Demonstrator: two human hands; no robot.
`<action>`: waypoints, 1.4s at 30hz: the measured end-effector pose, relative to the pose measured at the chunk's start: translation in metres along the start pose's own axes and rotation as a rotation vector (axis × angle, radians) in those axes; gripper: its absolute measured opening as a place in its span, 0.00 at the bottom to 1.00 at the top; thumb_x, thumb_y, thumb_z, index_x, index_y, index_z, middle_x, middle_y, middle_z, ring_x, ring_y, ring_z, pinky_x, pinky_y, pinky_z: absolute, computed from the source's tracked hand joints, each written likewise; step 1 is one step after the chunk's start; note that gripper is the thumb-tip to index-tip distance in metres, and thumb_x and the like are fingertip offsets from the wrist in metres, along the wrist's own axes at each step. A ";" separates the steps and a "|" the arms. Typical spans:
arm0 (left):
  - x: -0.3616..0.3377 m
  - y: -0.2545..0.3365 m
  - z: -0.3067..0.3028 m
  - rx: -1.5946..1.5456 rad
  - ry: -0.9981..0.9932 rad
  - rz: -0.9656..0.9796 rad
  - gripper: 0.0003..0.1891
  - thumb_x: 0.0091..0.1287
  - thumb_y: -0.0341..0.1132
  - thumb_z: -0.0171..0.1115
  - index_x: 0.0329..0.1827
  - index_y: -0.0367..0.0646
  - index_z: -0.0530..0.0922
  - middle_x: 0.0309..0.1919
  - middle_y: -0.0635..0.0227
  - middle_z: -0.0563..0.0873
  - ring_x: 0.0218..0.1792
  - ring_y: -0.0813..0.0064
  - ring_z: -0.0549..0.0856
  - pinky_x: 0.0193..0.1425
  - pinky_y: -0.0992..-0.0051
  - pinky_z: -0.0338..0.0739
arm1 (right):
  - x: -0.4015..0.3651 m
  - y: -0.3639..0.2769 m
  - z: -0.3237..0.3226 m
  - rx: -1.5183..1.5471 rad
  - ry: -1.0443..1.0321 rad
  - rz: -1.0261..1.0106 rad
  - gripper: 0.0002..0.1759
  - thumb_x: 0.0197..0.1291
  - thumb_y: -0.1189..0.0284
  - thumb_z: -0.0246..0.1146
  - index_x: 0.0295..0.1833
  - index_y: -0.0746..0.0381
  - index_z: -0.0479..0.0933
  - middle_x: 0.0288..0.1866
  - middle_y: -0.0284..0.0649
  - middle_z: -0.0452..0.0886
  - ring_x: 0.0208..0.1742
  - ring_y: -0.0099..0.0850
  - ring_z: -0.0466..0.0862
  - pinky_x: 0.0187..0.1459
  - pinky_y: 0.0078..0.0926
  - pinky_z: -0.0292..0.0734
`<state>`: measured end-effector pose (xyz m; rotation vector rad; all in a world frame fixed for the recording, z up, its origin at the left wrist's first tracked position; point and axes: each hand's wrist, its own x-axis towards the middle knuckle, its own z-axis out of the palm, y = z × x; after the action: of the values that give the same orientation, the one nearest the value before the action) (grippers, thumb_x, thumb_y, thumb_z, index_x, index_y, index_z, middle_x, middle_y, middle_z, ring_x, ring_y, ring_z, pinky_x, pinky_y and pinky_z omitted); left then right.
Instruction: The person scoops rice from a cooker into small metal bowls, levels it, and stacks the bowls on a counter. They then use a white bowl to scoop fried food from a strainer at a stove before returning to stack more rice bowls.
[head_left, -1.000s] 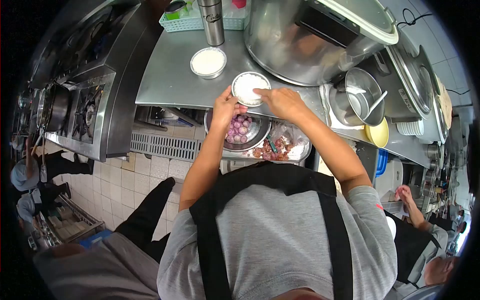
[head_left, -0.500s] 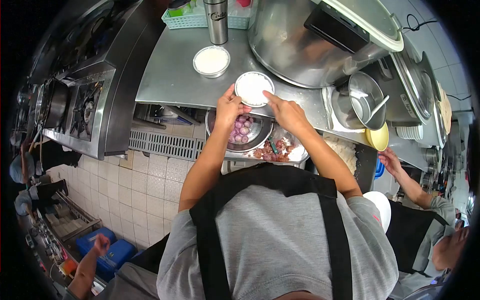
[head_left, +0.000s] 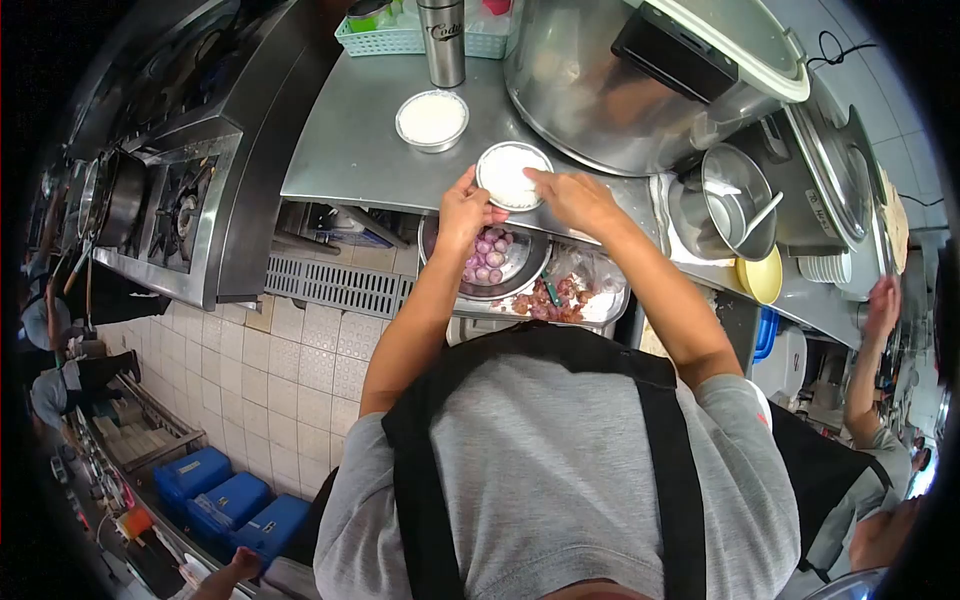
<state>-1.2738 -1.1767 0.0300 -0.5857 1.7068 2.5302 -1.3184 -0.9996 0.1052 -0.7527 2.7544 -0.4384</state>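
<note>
A small metal-rimmed bowl of rice is at the counter's front edge, filled with white grains. My left hand grips its near left side, thumb up by the rim and fingers underneath. From the right, my right hand is closed at the rim, with a fingertip reaching over onto the rice; its other fingers are partly hidden. A second bowl of rice stands on the counter to the upper left.
Below the counter sit a pan of peeled shallots and a tray with peelings and a green-handled tool. A large rice cooker fills the back. Right are a metal pot, yellow bowls and a co-worker's hand.
My right fingertip has shifted a little further over the rice, while my left hand keeps its hold. The co-worker's hand at right has moved away from the yellow bowls.
</note>
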 end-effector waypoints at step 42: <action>0.070 0.088 -0.066 0.062 0.182 0.238 0.29 0.60 0.25 0.57 0.66 0.31 0.63 0.41 0.52 0.79 0.32 0.65 0.84 0.34 0.74 0.84 | -0.167 0.019 -0.054 0.440 0.431 0.115 0.26 0.59 0.62 0.61 0.61 0.60 0.70 0.33 0.55 0.82 0.35 0.51 0.83 0.40 0.42 0.77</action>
<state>-1.3399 -1.2837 0.0634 -0.6631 2.0219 2.6384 -1.2049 -0.8843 0.1752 -0.4225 2.8843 -1.2551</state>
